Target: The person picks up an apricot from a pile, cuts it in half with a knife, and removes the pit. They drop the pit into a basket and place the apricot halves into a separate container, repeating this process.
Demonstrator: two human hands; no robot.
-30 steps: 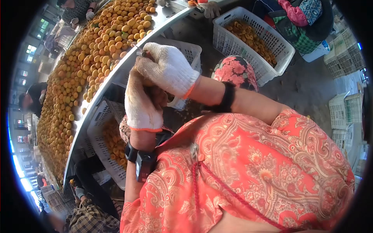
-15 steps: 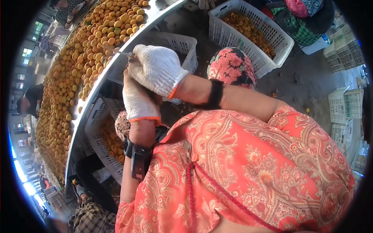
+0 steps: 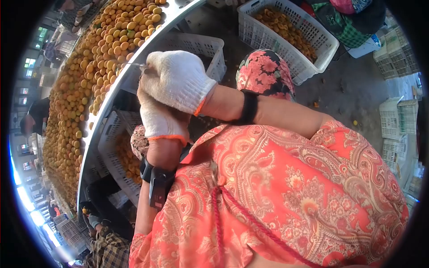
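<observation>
My right hand [image 3: 176, 79], in a white knit glove with an orange cuff, is closed around a thin metal tool [image 3: 137, 65] whose tip points left toward the table. Just below and against it, my left hand [image 3: 158, 116] is also gloved and closed; what it holds is hidden behind the fingers and the other glove. Both hands are pressed together above the near edge of the metal table [image 3: 106, 102]. Many orange-yellow apricots [image 3: 107, 49] lie on that table beyond the tool.
White crates of halved fruit stand at the upper right [image 3: 328, 53] and below the table edge [image 3: 109, 152]. Another crate [image 3: 216, 58] is behind my hands. A co-worker in a plaid sleeve [image 3: 109, 248] is at lower left. Stacked crates [image 3: 395, 118] are at right.
Both hands have shifted slightly left and remain together. The right glove has turned a little, and the tool now points more level. The co-worker's arm at lower left has moved slightly.
</observation>
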